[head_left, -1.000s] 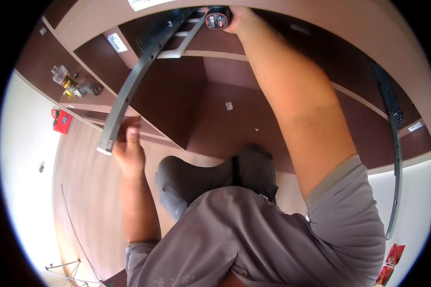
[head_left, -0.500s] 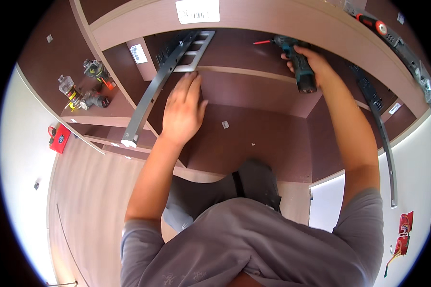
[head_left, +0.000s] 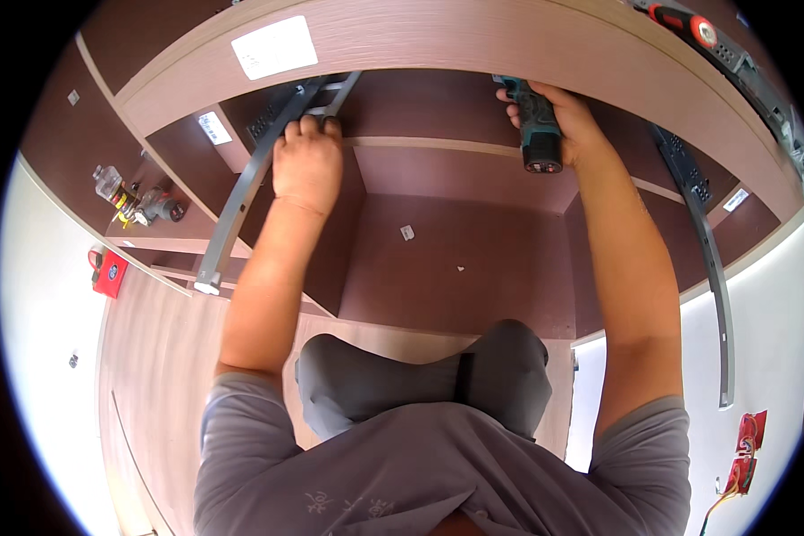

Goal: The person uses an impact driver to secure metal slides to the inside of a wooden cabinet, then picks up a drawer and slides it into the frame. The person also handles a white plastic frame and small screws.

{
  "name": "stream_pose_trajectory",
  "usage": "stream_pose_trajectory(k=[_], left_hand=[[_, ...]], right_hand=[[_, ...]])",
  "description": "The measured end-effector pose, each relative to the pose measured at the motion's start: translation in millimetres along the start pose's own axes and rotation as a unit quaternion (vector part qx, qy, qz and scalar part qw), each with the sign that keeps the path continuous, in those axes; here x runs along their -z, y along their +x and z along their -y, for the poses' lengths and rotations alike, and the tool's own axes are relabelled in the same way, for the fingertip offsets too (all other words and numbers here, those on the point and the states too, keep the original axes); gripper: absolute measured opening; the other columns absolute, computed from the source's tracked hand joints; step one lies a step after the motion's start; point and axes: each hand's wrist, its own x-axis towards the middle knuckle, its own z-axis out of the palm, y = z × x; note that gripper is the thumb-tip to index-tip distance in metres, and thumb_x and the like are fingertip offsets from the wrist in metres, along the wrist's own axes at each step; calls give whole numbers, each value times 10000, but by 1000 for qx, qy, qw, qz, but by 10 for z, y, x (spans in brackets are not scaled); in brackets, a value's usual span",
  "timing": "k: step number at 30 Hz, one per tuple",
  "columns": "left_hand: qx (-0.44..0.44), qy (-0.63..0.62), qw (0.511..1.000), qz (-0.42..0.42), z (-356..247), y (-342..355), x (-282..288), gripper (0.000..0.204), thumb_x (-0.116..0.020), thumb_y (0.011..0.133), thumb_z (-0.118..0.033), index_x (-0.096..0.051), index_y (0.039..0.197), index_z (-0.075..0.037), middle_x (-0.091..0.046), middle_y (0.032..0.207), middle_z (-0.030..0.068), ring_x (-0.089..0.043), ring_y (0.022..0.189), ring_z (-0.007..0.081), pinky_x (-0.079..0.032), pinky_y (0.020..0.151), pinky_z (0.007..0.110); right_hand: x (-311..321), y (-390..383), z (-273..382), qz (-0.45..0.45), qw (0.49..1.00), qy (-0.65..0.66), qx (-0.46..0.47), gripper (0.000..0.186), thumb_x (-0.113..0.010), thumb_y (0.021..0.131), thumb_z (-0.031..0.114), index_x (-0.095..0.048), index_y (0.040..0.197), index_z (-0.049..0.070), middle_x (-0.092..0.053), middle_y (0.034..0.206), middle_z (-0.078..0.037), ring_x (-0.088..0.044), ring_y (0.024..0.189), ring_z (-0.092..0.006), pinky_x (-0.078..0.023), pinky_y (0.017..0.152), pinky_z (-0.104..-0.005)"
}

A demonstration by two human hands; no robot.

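Note:
My right hand (head_left: pixel 573 127) is wrapped round the grip of a teal and black cordless drill (head_left: pixel 539 134), held under the cabinet's front rail; its front end is hidden behind that rail. My left hand (head_left: pixel 307 166) has its fingers curled over the near end of a silver slotted metal frame (head_left: pixel 343 95) inside the compartment. Beside that hand a long grey drawer slide (head_left: pixel 232 214) sticks out toward me from the left inner wall. A matching drawer slide (head_left: pixel 714 268) extends from the right wall.
The brown front rail (head_left: pixel 438 43) crosses above both hands. On a left shelf stand a clear bottle (head_left: pixel 109 183) and a grey power tool (head_left: pixel 159 205). A red-handled tool (head_left: pixel 688 25) lies at the upper right. A red bag (head_left: pixel 109 272) is by the left wall.
My left hand has moved left and up, and its outstretched fingers have curled onto the metal frame. The drill's red bit has gone out of sight behind the rail. My view has shifted.

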Motion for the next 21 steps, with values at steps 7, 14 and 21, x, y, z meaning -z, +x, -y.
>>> stream_pose_trajectory(k=[7,14,21], left_hand=[[-71,-133,988,-22,-317,-311,820,261,-582,853,-69,-632,1110,-62,-615,967,104,-644,905,302,-525,786,414],[-81,-222,968,-82,-815,-229,835,321,-584,853,-76,-671,1162,-84,-655,1032,84,-629,960,285,-497,838,427],[-163,-327,929,-64,-1371,345,894,516,-756,852,-377,-645,1291,-129,-658,1280,92,-577,1229,287,-416,1061,496]], right_hand=[[91,0,42,-17,1000,-8,0,410,-578,1025,203,-526,1329,-68,-704,1127,-212,-693,812,-224,-622,709,-332],[-98,-253,48,-104,991,-27,85,323,-610,1011,196,-576,1243,-27,-717,1072,-173,-689,788,-230,-600,672,-368],[29,-631,14,-107,970,-36,217,234,-647,988,157,-611,1158,1,-694,993,-118,-673,748,-211,-570,640,-354]])
